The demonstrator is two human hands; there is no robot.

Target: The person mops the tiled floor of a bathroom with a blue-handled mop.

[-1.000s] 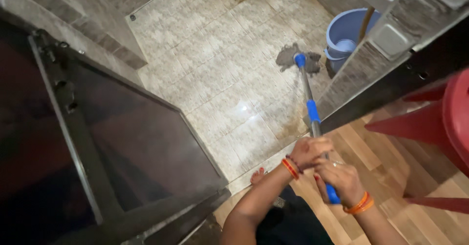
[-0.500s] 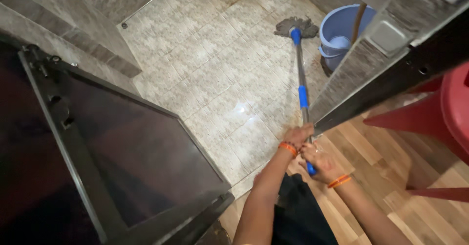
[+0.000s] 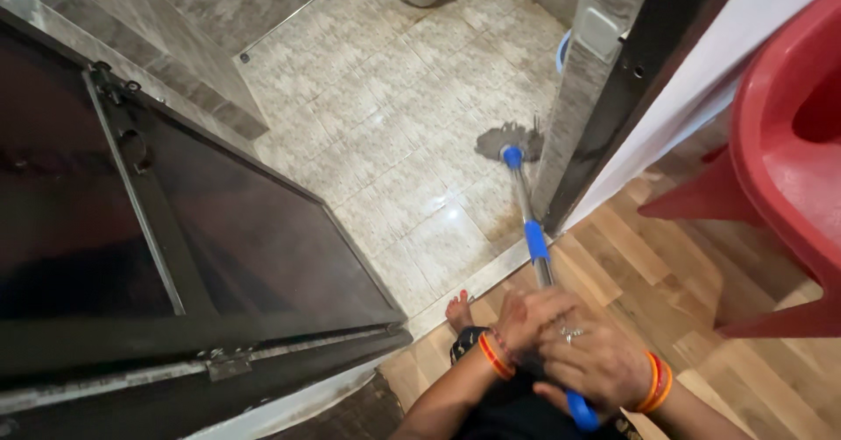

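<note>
door (image 3: 175,256): dark glossy panel, swung open
floor (image 3: 394,133): wet pale patterned tiles
chair (image 3: 788,151): red moulded plastic
mop (image 3: 528,221): metal pole, blue grips, grey stringy head on the tiles beside the doorframe
left hand (image 3: 534,313): wrapped around pole
right hand (image 3: 596,361): clenched on lower blue grip

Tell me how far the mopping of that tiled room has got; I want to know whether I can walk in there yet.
Looks done: the tiles nearest the doorway shine wet. In hand: both the left hand and right hand grip the mop handle, its grey head on the floor by the door frame. Left: the far tiles look duller, possibly unmopped. Probably wait.
</note>
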